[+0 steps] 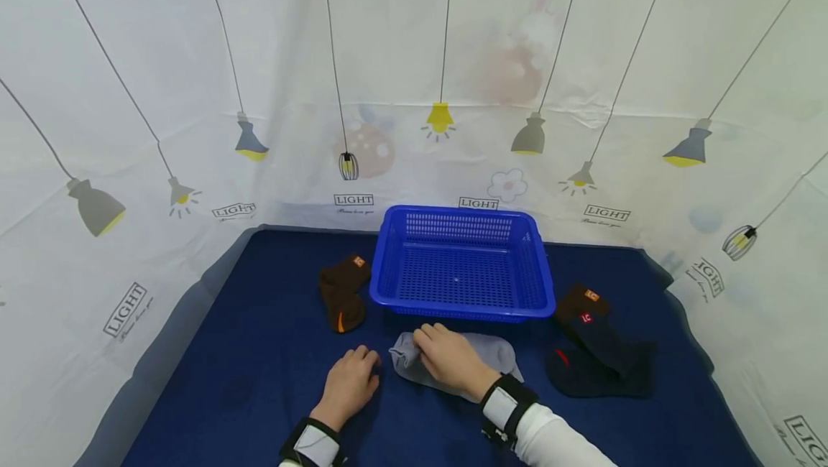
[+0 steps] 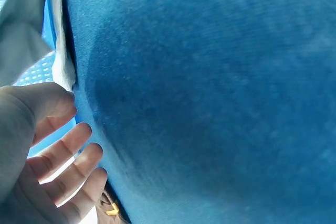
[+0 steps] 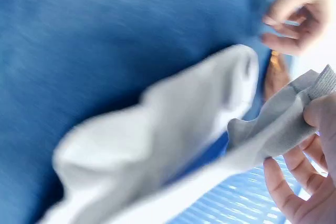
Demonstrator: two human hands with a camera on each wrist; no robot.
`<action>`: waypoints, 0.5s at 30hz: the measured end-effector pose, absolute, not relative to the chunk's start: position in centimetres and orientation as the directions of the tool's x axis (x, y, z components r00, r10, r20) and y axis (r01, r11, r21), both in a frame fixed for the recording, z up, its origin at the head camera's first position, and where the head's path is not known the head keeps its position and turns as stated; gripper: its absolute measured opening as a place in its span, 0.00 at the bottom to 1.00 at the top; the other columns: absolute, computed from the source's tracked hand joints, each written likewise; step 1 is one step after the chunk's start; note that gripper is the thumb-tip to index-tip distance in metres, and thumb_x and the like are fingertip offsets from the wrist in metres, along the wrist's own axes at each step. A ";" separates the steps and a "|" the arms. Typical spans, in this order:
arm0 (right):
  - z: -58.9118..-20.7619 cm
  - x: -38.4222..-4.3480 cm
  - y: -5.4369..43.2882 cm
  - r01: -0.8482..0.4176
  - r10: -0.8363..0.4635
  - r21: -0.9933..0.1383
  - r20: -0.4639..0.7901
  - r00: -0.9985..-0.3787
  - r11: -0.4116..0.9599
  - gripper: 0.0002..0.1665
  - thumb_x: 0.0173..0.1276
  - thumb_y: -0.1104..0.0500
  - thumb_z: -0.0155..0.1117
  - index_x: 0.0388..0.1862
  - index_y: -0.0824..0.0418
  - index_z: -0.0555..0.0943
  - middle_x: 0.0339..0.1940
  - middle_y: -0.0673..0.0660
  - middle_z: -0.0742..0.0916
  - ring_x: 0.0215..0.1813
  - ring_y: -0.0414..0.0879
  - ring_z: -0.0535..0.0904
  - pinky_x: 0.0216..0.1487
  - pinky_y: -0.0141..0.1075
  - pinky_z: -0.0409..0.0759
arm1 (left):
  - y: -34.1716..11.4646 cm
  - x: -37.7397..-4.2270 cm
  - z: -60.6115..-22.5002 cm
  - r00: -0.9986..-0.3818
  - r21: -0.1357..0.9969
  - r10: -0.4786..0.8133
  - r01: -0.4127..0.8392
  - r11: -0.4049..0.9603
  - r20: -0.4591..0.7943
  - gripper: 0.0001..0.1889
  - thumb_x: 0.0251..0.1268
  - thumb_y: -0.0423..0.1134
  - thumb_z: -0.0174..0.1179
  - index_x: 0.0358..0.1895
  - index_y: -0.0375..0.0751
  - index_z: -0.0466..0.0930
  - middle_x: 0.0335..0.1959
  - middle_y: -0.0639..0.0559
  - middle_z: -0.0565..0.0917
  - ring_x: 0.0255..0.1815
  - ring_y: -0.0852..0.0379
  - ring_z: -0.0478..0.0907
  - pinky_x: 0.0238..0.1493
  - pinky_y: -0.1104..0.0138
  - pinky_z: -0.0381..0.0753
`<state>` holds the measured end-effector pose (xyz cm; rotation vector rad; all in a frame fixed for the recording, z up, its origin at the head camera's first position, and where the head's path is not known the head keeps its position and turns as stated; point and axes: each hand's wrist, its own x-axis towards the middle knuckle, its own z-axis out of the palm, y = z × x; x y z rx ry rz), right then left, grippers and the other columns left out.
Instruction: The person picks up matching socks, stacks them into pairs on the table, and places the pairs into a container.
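A light grey sock [image 1: 498, 352] lies in front of the blue basket, its foot and cuff stretched sideways. My right hand [image 1: 456, 363] pinches grey sock fabric between thumb and fingers. In the right wrist view, that pinched fabric [image 3: 283, 116] is raised above a second grey layer [image 3: 152, 124] lying on the cloth; whether both are one sock I cannot tell. Just left of the grey sock, my left hand [image 1: 349, 384] hovers low over the cloth with loosely bent fingers and nothing in them. The left wrist view shows its fingers apart from the grey fabric [image 2: 63, 66].
Behind the hands stands a blue perforated basket [image 1: 462, 309] with nothing in it. A brown sock [image 1: 343, 294] lies to its left. On the right, another brown sock [image 1: 576, 302] and dark navy socks [image 1: 601, 373] overlap. A printed white curtain [image 1: 414, 36] encloses the dark blue table [image 1: 259, 352].
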<state>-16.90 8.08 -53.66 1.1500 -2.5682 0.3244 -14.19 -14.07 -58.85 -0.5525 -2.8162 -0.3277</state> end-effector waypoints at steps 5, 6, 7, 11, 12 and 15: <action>-50.9 -17.4 7.7 -0.771 -0.670 -0.092 0.438 -0.600 0.630 0.01 0.66 0.58 0.54 0.36 0.53 0.73 0.32 0.47 0.76 0.30 0.39 0.69 0.30 0.30 0.71 | -14.2 -14.3 -58.4 -0.888 0.166 0.336 0.399 0.902 0.314 0.11 0.39 0.36 0.69 0.27 0.47 0.77 0.24 0.54 0.73 0.25 0.54 0.72 0.24 0.63 0.70; -50.4 -17.4 7.5 -0.774 -0.666 -0.097 0.451 -0.595 0.626 0.02 0.66 0.59 0.54 0.37 0.53 0.73 0.32 0.47 0.76 0.31 0.38 0.69 0.29 0.29 0.71 | -14.3 -14.3 -58.3 -0.885 0.165 0.336 0.402 0.901 0.323 0.11 0.38 0.36 0.69 0.27 0.46 0.77 0.24 0.54 0.73 0.25 0.54 0.72 0.24 0.62 0.70; -49.8 -17.5 7.4 -0.776 -0.661 -0.104 0.462 -0.592 0.622 0.03 0.65 0.59 0.55 0.37 0.53 0.73 0.32 0.47 0.76 0.31 0.38 0.69 0.29 0.29 0.71 | -14.3 -14.3 -58.2 -0.881 0.163 0.337 0.405 0.900 0.332 0.11 0.38 0.36 0.69 0.27 0.46 0.77 0.24 0.54 0.73 0.25 0.53 0.72 0.24 0.62 0.70; -47.4 -17.4 6.6 -0.780 -0.644 -0.129 0.490 -0.587 0.613 0.05 0.64 0.59 0.57 0.39 0.54 0.73 0.33 0.47 0.77 0.32 0.37 0.71 0.30 0.28 0.72 | -14.5 -14.4 -57.9 -0.866 0.147 0.338 0.413 0.899 0.367 0.12 0.36 0.37 0.70 0.27 0.46 0.77 0.24 0.53 0.73 0.24 0.52 0.72 0.22 0.61 0.70; -46.8 -17.4 6.4 -0.780 -0.641 -0.130 0.496 -0.586 0.612 0.05 0.64 0.59 0.57 0.39 0.54 0.73 0.33 0.47 0.76 0.33 0.37 0.71 0.31 0.27 0.72 | -14.5 -14.5 -57.9 -0.864 0.145 0.337 0.414 0.899 0.373 0.12 0.36 0.36 0.70 0.27 0.45 0.77 0.24 0.52 0.73 0.23 0.52 0.72 0.22 0.61 0.70; -45.1 -17.3 5.8 -0.788 -0.631 -0.133 0.527 -0.570 0.601 0.06 0.64 0.60 0.57 0.40 0.54 0.73 0.33 0.47 0.76 0.33 0.37 0.71 0.31 0.27 0.72 | -14.7 -14.6 -57.7 -0.863 0.145 0.335 0.413 0.899 0.378 0.12 0.36 0.36 0.70 0.27 0.46 0.77 0.24 0.52 0.73 0.23 0.52 0.72 0.22 0.61 0.70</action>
